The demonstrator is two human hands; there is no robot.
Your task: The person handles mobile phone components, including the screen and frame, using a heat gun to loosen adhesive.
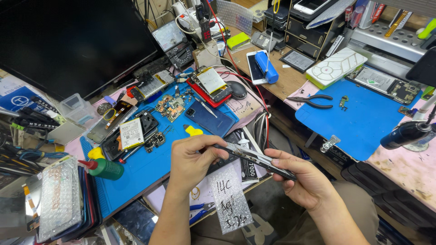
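My left hand and my right hand hold an opened phone edge-on between them, above my lap at the front of the bench. My left fingers pinch its near end; my right hand grips the far end from below. A strip of bubble wrap with handwriting lies just under the phone. On the blue work mat behind my hands lie a dark blue phone back, a bare circuit board, a yellow pry pick and a phone battery.
A green bottle with a red nozzle stands at the left. A dark monitor fills the back left. Another blue mat on the right carries pliers and an opened phone. A dark electric screwdriver hangs at right.
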